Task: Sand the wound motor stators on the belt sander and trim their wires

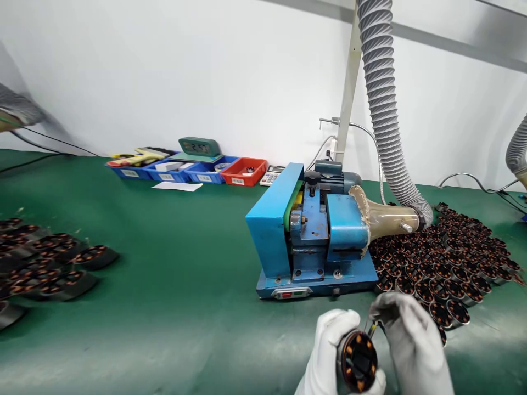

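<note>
One stator in left hand, right hand just beside

Matt green table mat, chipped blue-painted metal machine, ribbed grey plastic hose, glossy copper-wound stator.
</note>
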Demonstrator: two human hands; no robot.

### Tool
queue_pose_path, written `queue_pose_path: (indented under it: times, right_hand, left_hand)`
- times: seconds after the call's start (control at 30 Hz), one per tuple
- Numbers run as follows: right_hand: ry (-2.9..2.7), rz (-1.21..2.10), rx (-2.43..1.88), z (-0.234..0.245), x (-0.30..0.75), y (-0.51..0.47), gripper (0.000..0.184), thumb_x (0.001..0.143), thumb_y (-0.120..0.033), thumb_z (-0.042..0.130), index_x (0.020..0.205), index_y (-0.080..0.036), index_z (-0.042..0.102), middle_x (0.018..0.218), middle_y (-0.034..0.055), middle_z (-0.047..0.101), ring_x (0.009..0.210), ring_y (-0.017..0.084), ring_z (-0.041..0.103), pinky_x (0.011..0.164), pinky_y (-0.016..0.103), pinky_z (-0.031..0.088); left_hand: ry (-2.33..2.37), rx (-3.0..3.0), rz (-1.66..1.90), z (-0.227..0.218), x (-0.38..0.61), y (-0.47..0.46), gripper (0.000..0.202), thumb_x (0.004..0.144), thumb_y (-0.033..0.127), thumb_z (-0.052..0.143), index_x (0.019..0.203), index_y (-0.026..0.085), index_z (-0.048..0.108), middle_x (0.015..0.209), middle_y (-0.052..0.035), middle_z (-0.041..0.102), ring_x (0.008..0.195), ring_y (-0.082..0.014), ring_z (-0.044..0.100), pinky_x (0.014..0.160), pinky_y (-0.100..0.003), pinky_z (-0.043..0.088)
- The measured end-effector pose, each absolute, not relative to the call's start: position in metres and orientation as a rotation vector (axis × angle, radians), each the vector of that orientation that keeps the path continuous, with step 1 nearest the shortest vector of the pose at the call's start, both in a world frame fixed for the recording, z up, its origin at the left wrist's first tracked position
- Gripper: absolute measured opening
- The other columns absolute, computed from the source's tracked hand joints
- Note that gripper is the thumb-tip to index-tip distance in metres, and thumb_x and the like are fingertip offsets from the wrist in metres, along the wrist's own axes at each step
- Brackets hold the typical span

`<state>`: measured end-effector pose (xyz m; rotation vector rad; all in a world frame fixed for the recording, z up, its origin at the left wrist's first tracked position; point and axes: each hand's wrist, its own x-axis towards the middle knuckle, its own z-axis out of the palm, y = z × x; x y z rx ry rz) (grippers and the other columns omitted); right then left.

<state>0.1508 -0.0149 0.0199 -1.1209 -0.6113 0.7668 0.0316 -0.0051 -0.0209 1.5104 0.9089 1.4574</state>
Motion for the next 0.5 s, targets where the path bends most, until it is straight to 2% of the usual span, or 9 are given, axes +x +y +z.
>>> queue_pose_path:
  times: [0.1, 0.13, 0.2, 0.27, 0.37, 0.5]
  right_hand:
    - [-0.724, 0.756, -1.252, 0.003, 0.128, -0.013, 0.024, 0.075, -0.044, 0.067, 0.081, -0.022, 0.074, 0.082, 0.0079, 0.077, 0.077, 0.026, 0.072, 0.068, 0.035, 0.060]
    - [-0.731, 0.733, -1.295, -0.002, 0.122, -0.010, 0.025, 0.073, -0.041, 0.070, 0.088, -0.022, 0.074, 0.089, 0.0083, 0.077, 0.084, 0.027, 0.072, 0.073, 0.035, 0.060]
    - [-0.766, 0.691, -1.371, -0.010, 0.115, -0.001, 0.039, 0.060, -0.033, 0.080, 0.096, -0.021, 0.072, 0.096, 0.0090, 0.076, 0.090, 0.029, 0.071, 0.076, 0.035, 0.059]
    - [-0.787, 0.677, -1.431, -0.013, 0.114, 0.013, 0.048, 0.053, -0.028, 0.083, 0.099, -0.018, 0.071, 0.096, 0.0100, 0.076, 0.088, 0.029, 0.072, 0.074, 0.034, 0.060]
    - [-0.760, 0.722, -1.422, -0.007, 0.118, 0.034, 0.045, 0.058, -0.029, 0.080, 0.099, -0.015, 0.068, 0.090, 0.0110, 0.077, 0.083, 0.028, 0.073, 0.071, 0.034, 0.060]
    - [-0.779, 0.759, -1.401, 0.006, 0.122, 0.052, 0.043, 0.062, -0.034, 0.078, 0.098, -0.015, 0.066, 0.093, 0.0114, 0.077, 0.085, 0.027, 0.072, 0.075, 0.034, 0.058]
  left_hand:
    - [0.873, 1.456, 1.532, -0.021, 0.041, 0.006, 0.035, 0.076, 0.042, 0.065, 0.110, 0.036, 0.059, 0.103, -0.0028, 0.057, 0.099, -0.0210, 0.058, 0.089, -0.033, 0.049]
    - [0.910, 1.387, 1.524, -0.024, 0.045, 0.010, 0.035, 0.074, 0.038, 0.067, 0.108, 0.033, 0.060, 0.105, -0.0036, 0.058, 0.099, -0.0221, 0.058, 0.090, -0.034, 0.049]
    - [1.001, 1.246, 1.491, -0.030, 0.052, 0.019, 0.033, 0.076, 0.036, 0.065, 0.107, 0.028, 0.060, 0.108, -0.0069, 0.059, 0.098, -0.0244, 0.061, 0.088, -0.037, 0.051]
    - [1.024, 1.138, 1.439, -0.033, 0.058, 0.027, 0.032, 0.080, 0.036, 0.060, 0.109, 0.024, 0.058, 0.109, -0.0098, 0.061, 0.095, -0.0246, 0.064, 0.084, -0.038, 0.054]
    - [0.977, 0.999, 1.364, -0.029, 0.063, 0.040, 0.032, 0.081, 0.036, 0.057, 0.110, 0.022, 0.053, 0.109, -0.0108, 0.063, 0.092, -0.0238, 0.066, 0.082, -0.038, 0.055]
    - [1.061, 1.070, 1.315, -0.021, 0.067, 0.056, 0.031, 0.080, 0.031, 0.052, 0.109, 0.021, 0.049, 0.115, -0.0116, 0.057, 0.101, -0.0227, 0.061, 0.090, -0.041, 0.051]
